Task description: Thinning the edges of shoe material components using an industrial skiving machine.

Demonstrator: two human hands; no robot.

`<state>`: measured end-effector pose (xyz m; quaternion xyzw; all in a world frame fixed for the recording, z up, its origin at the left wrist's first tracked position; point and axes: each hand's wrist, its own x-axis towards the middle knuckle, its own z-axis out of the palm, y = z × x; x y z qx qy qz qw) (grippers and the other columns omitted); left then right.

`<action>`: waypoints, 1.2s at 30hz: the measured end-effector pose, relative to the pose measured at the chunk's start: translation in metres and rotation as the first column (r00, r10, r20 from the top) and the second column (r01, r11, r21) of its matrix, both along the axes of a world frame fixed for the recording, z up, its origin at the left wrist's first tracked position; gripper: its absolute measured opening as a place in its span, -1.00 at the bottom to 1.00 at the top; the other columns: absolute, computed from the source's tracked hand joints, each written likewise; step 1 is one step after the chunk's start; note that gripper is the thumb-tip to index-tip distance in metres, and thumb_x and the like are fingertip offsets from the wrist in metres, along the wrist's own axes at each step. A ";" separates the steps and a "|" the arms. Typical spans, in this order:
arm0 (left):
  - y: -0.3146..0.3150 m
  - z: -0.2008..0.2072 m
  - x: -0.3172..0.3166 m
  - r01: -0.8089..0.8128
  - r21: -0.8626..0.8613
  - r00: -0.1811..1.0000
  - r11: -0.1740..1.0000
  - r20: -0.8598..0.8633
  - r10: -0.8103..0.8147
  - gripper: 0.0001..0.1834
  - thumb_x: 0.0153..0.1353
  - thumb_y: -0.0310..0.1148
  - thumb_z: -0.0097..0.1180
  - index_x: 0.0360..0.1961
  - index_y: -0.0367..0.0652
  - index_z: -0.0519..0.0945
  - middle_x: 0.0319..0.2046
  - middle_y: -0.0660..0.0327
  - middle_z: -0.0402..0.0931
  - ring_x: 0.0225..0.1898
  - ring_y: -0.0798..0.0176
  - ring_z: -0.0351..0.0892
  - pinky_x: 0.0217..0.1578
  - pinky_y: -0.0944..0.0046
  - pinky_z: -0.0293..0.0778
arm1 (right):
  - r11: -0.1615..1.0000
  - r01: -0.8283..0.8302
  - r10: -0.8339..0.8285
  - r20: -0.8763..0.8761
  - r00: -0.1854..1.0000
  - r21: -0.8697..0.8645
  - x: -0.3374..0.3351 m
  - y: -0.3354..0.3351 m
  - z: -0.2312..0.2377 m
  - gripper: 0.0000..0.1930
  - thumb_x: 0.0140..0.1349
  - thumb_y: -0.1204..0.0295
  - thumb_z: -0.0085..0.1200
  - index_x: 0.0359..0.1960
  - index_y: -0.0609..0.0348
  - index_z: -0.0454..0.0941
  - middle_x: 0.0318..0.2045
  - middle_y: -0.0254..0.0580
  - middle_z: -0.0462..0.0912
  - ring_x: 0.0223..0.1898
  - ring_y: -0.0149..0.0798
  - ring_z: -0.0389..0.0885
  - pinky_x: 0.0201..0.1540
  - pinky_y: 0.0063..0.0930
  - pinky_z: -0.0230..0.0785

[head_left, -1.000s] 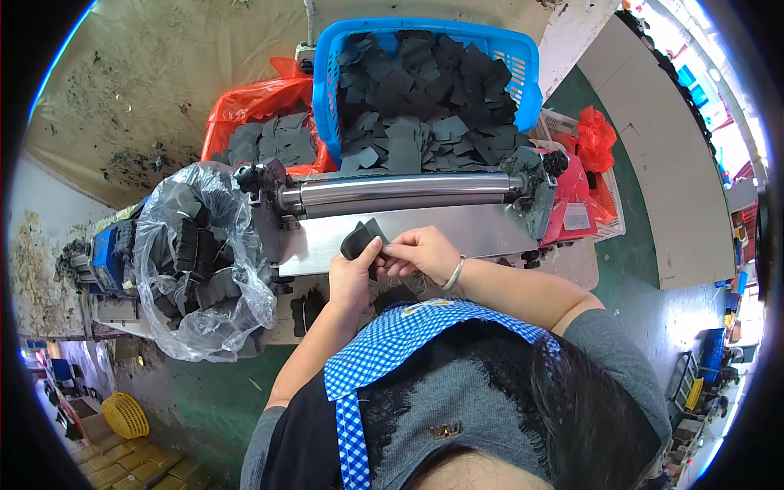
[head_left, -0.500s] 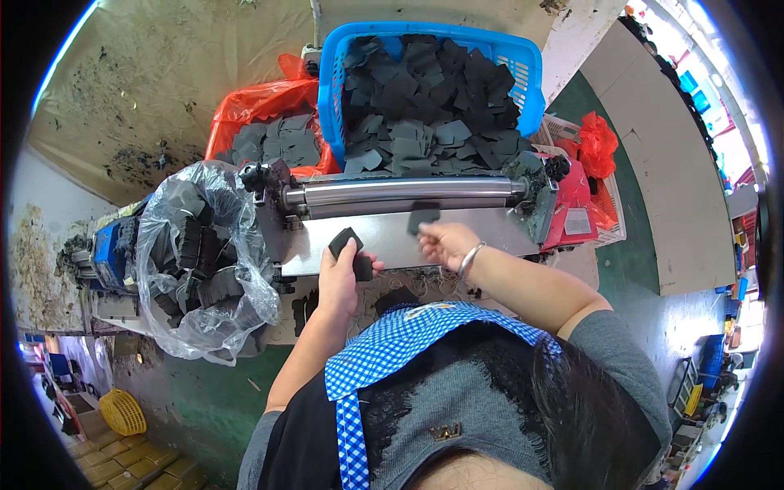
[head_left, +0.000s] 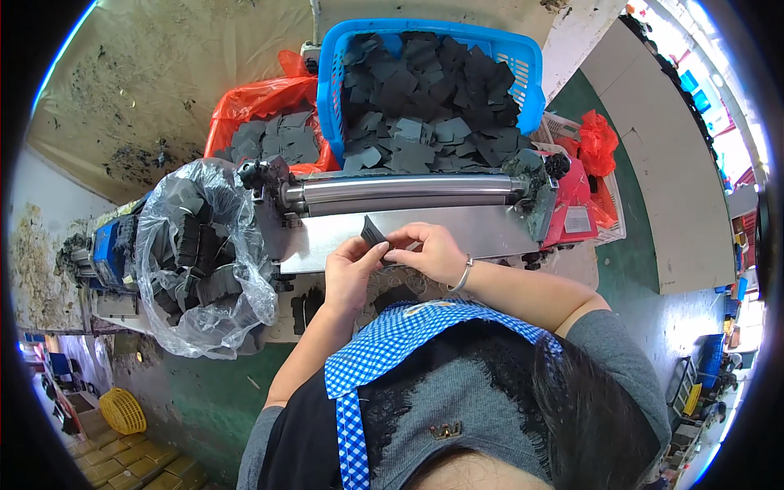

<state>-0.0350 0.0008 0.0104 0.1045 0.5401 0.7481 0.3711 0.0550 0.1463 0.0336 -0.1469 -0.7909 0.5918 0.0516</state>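
Over the flat metal plate of a roller machine, my two hands meet at a small stack of black sheet pieces. My left hand is closed round the stack, thumb on its near face. From the right, my right hand pinches at the stack's edge with thumb and fingers; whether it grips the whole stack or one piece is hidden. A bracelet circles my right wrist. Just beyond the plate run the shiny steel rollers.
Behind the rollers stands a blue basket heaped with black pieces. An orange-red bag of similar pieces lies beside it. To the left, a clear plastic bag holds stacked black pieces. The machine's red end housing is at the right.
My right hand has come left from the plate near the rollers to the stack; the single piece it held is no longer seen apart. My left hand has turned the stack more upright.
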 end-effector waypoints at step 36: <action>0.003 -0.012 0.003 -0.035 -0.212 0.997 0.977 -0.068 0.020 -0.82 0.12 -0.35 0.21 -0.47 -0.26 0.54 -0.59 0.26 0.52 -0.61 0.46 0.48 -0.60 0.53 0.34 | 0.946 0.016 0.035 0.152 0.988 -0.324 -0.001 0.000 -0.017 -0.76 0.19 0.37 0.08 -0.24 0.32 0.53 -0.38 -0.10 0.62 -0.44 -0.36 0.63 -0.45 -0.62 0.47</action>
